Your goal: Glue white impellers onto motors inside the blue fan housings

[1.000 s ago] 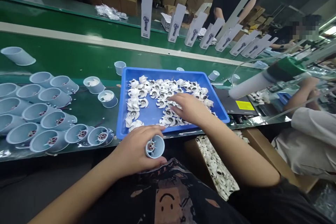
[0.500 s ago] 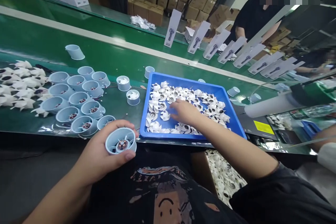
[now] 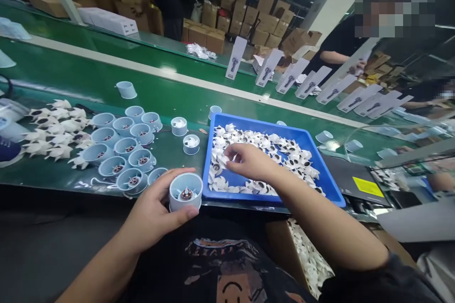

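My left hand is wrapped round a light blue fan housing, tilted so that its small motor shows inside. Over the blue tray, the fingers of my right hand pinch a white fan blade, partly hidden among the others. Many more white fan blades lie in the tray around the hand. Left of the tray stand two light blue housings with white blades inside, the nearer housing by the tray's edge. Several housings with bare motors are grouped farther left.
Loose fan blades are piled at the left. Beyond, a green conveyor carries upright white boxes and scattered housings. At the right lies a black case with a yellow label. Below the bench is a carton of blades. A person stands across the line.
My view has shifted, so the bench appears lower and farther right. My right hand's fingers have closed on a fan blade in the tray. The left hand still holds its housing.
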{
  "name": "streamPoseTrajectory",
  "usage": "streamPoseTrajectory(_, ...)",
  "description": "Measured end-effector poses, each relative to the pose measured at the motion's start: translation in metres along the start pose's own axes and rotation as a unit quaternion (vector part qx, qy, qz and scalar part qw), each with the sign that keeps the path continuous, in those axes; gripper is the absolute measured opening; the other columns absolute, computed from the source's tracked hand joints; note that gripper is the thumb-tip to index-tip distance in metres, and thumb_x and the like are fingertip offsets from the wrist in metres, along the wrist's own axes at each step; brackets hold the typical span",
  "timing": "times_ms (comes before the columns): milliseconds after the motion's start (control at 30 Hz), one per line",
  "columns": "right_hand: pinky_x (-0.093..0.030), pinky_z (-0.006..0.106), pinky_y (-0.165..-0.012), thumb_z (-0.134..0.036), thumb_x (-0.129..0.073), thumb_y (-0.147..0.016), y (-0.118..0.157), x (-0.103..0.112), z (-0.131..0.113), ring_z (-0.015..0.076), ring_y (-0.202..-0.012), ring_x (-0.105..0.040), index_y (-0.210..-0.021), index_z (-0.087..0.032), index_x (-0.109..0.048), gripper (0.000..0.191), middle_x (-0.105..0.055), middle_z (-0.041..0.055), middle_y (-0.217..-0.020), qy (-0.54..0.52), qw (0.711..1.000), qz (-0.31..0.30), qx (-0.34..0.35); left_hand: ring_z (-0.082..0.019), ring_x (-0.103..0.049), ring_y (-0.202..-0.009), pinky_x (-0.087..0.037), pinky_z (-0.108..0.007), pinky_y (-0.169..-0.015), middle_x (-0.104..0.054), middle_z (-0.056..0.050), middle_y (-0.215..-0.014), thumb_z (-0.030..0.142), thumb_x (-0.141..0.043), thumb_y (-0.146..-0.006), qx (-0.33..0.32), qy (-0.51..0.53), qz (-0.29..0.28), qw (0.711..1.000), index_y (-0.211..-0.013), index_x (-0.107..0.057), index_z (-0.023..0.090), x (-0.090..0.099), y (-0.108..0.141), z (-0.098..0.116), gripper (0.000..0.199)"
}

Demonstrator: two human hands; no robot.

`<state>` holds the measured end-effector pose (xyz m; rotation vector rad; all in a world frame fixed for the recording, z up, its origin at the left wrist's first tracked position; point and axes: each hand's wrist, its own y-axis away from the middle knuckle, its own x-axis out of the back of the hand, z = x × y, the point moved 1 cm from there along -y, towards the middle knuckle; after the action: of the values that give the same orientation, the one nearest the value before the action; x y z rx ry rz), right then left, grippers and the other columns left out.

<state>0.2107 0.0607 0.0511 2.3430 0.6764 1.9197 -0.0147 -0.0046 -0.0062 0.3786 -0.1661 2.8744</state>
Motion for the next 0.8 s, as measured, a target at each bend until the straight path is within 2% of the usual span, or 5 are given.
streamPoseTrajectory(167, -0.054, 0.026, -0.076, -0.017, -0.067, -0.087, 0.043, 0.011, -0.035, 0.0134, -0.084, -0.065, -0.111, -0.020, -0.066, 0.024, -0.070, 0.0014, -0.099, -0.184, 0.969, 0.031, 0.161, -0.025, -0.069, -0.097, -0.055, -0.035, -0.085, -0.071, -0.004, -0.110, 0.028, -0.064, -0.074, -0.084, -0.158, -0.035, 0.983, -0.118, -0.060, 0.023, -0.003, -0.001, 0.017, 0.044)
streamPoseTrajectory(300, -0.050, 0.036, -0.079, -0.019, -0.074, -0.082, 0.048, -0.002, -0.047, 0.0208, -0.088, -0.060, -0.097, -0.017, -0.074, 0.015, -0.064, 0.0052, -0.091, -0.121, 0.968, 0.073, 0.208, -0.026, -0.069, -0.087, -0.055, -0.037, -0.077, -0.072, -0.005, -0.096, 0.028, -0.066, -0.073, -0.133, -0.236, -0.027, 0.962, -0.102, -0.062, 0.020, -0.018, -0.010, 0.025, 0.030)
streamPoseTrajectory(467, -0.051, 0.031, -0.075, -0.017, -0.081, -0.077, 0.039, -0.015, -0.040, 0.0162, -0.082, -0.059, -0.096, -0.020, -0.078, 0.020, -0.055, 0.0035, -0.092, -0.193, 0.953, 0.134, 0.190, -0.025, -0.068, -0.082, -0.053, -0.037, -0.075, -0.072, -0.006, -0.093, 0.028, -0.058, -0.085, -0.246, -0.305, 0.072, 0.917, -0.102, -0.058, 0.018, -0.033, -0.008, 0.025, 0.020)
streamPoseTrajectory(600, -0.052, 0.033, -0.092, -0.022, -0.077, -0.083, 0.055, -0.012, -0.013, 0.0173, -0.100, -0.062, -0.106, -0.021, -0.075, 0.023, -0.058, 0.0073, -0.114, -0.270, 0.904, 0.207, 0.258, -0.026, -0.066, -0.097, -0.052, -0.038, -0.086, -0.070, -0.008, -0.107, 0.046, -0.062, -0.088, -0.310, -0.315, 0.052, 0.896, -0.114, -0.058, 0.020, -0.025, -0.019, 0.037, 0.037)
streamPoseTrajectory(800, -0.051, 0.031, -0.099, -0.024, -0.062, -0.094, 0.096, -0.029, 0.033, 0.0172, -0.119, -0.058, -0.115, -0.032, -0.064, 0.023, -0.058, 0.0043, -0.122, -0.296, 0.864, 0.362, 0.184, -0.032, -0.060, -0.115, -0.049, -0.045, -0.100, -0.061, -0.011, -0.124, 0.047, -0.074, -0.078, -0.055, -0.400, 0.045, 0.914, -0.131, -0.056, 0.022, 0.013, -0.147, 0.055, 0.061)
